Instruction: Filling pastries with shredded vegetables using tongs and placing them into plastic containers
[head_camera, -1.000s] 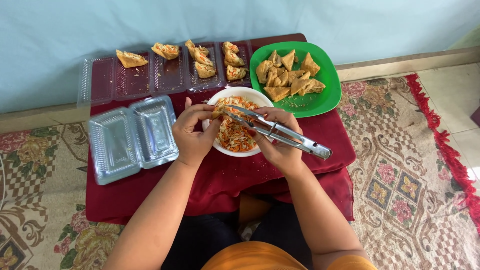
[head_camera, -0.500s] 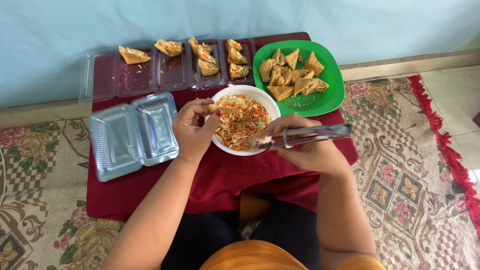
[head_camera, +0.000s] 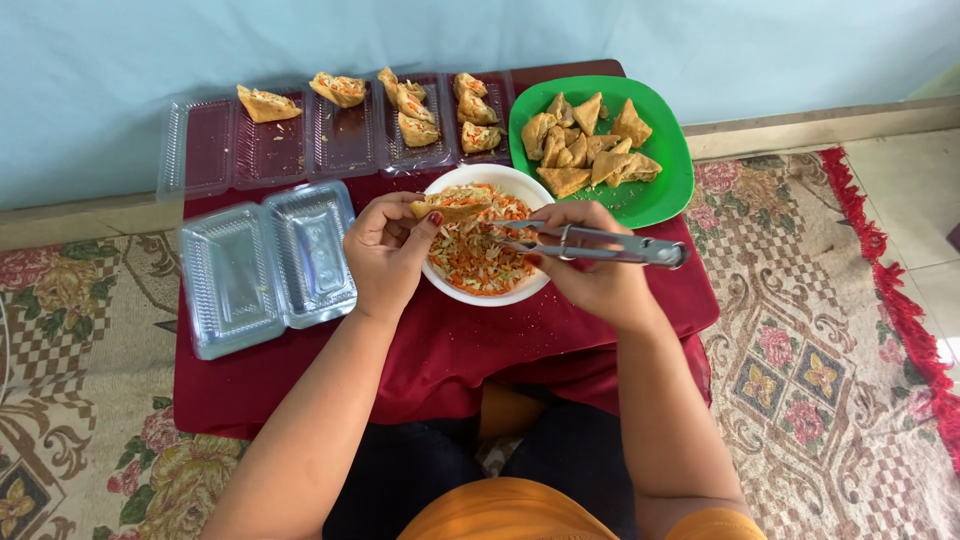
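Observation:
My left hand (head_camera: 385, 250) holds a triangular fried tofu piece (head_camera: 447, 209) over the left rim of a white bowl (head_camera: 437, 281) of shredded carrot and cabbage filling (head_camera: 480, 250). My right hand (head_camera: 592, 265) grips metal tongs (head_camera: 600, 243), their tips reaching left into the filling close to the tofu piece. A green plate (head_camera: 660, 190) behind the bowl carries several plain fried tofu triangles (head_camera: 590, 145).
Clear plastic trays (head_camera: 345, 140) along the back hold stuffed tofu pieces (head_camera: 405, 105). An open clear plastic box (head_camera: 265, 265) lies at the left on the dark red cloth (head_camera: 450, 350) covering a low table. Patterned rug (head_camera: 820, 360) surrounds it; a blue wall stands behind.
The tongs swung from pointing down-right across the bowl to lying nearly level, tips now dipping into the filling beside the tofu piece. My left hand stayed at the bowl's left rim.

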